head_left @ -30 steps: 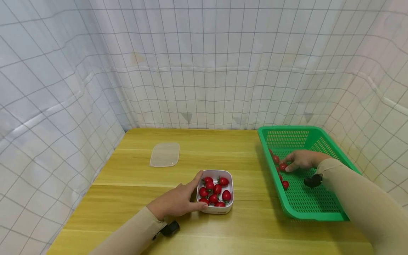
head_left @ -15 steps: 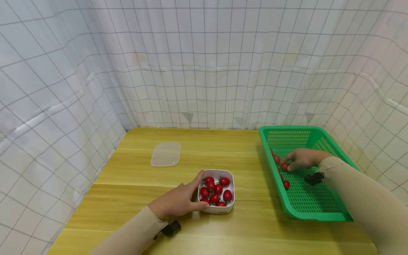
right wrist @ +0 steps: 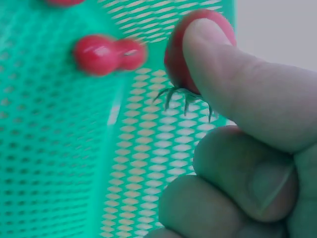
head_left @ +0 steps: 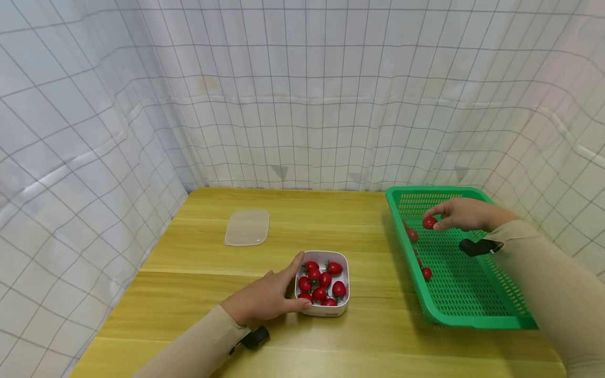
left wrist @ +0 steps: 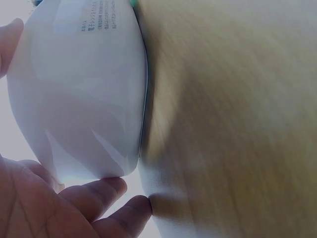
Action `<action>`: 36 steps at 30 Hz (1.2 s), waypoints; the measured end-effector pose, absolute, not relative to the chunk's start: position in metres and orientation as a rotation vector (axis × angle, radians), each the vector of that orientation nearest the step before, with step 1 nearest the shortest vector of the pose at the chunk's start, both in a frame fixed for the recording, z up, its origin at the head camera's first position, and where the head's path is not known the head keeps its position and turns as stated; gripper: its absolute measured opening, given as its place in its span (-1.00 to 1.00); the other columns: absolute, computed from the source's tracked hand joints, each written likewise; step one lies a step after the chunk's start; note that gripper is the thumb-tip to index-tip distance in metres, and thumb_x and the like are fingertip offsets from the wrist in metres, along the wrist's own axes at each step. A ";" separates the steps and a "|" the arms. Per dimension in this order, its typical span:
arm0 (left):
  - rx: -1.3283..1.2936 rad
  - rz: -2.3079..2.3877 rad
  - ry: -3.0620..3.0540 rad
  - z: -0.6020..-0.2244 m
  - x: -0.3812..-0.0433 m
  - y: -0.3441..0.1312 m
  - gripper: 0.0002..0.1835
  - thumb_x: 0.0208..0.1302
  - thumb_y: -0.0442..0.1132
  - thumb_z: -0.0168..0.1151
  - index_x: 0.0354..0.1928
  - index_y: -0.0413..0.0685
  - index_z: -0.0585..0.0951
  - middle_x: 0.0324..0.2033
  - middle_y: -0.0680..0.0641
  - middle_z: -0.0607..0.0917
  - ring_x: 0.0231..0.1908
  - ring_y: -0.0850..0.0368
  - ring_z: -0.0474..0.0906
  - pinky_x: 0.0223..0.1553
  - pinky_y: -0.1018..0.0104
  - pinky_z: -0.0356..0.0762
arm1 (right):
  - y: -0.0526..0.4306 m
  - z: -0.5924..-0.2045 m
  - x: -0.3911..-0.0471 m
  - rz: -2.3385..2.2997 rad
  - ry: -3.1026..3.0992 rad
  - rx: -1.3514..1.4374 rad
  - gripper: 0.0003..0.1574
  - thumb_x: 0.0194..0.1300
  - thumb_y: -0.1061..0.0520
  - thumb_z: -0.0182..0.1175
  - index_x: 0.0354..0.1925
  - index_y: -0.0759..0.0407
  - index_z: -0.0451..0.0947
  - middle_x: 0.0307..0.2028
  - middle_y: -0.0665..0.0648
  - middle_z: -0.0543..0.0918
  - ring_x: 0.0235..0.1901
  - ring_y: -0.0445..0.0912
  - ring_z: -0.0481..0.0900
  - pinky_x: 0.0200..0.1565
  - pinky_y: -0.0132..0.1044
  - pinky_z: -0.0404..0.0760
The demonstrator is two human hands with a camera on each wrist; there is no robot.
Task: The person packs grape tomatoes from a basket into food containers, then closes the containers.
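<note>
Right hand (head_left: pixel 465 214) pinches tomato (head_left: pixel 429 223) over green basket (head_left: pixel 472 321). Left of basket rim: tabletop (head_left: pixel 373 278) gap, white tub (head_left: pixel 326 311), spread left hand (head_left: pixel 264 300) gripping it. Calyx (right wrist: pixel 184 94): right wrist view only.

Tomatoes (head_left: pixel 325 279): nine visible in one white container (head_left: pixel 326 312), lower centre; one in the right hand (head_left: pixel 465 213); at least four in one green basket (head_left: pixel 465 281), right. Lid (head_left: pixel 248 228): one, left of centre.

You wear a plain beige long left sleeve (head_left: pixel 196 344) and matching right sleeve (head_left: pixel 543 286); compact black wrist cameras (head_left: pixel 255 337) adjoin both cuffs.
</note>
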State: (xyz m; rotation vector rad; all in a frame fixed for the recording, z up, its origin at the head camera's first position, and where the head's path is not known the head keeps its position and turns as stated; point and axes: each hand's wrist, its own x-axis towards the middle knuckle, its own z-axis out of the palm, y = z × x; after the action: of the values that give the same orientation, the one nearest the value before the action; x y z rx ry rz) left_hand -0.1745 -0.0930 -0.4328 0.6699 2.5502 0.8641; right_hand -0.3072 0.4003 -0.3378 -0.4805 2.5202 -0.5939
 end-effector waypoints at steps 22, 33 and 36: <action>0.662 0.849 2.564 -0.432 -0.173 -0.090 0.19 0.37 0.35 0.29 0.73 0.09 -0.21 0.63 -0.16 0.21 0.58 -0.11 0.27 0.62 -0.35 -0.05 | 0.282 -0.289 -0.273 -0.637 2.594 -0.759 -0.53 0.48 0.00 0.33 0.30 -0.09 0.64 -0.42 -0.11 0.59 -0.47 -0.17 0.45 -0.26 -0.27 0.54; 0.652 0.857 2.555 -0.432 -0.173 -0.090 0.19 0.37 0.35 0.29 0.73 0.11 -0.21 0.63 -0.16 0.20 0.58 -0.10 0.25 0.62 -0.36 -0.06 | 0.232 -0.297 -0.257 -0.637 2.470 -0.858 -0.58 0.43 0.09 0.38 0.22 -0.12 0.67 -0.54 -0.05 0.36 -0.51 -0.13 0.34 -0.41 -0.33 0.39; 0.651 0.859 2.553 -0.432 -0.173 -0.090 0.19 0.37 0.35 0.29 0.73 0.12 -0.21 0.64 -0.15 0.20 0.58 -0.10 0.25 0.61 -0.38 -0.07 | 0.221 -0.300 -0.252 -0.618 2.451 -0.923 -0.59 0.41 0.11 0.40 0.18 -0.13 0.68 -0.55 -0.07 0.40 -0.48 -0.14 0.37 -0.38 -0.34 0.41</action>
State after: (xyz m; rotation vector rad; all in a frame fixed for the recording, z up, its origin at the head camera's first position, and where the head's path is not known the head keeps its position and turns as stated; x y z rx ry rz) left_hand -0.1728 -0.0895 -0.4316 0.6509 2.5527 0.8589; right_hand -0.2523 0.2215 -0.3003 -0.9226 2.4508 -0.6185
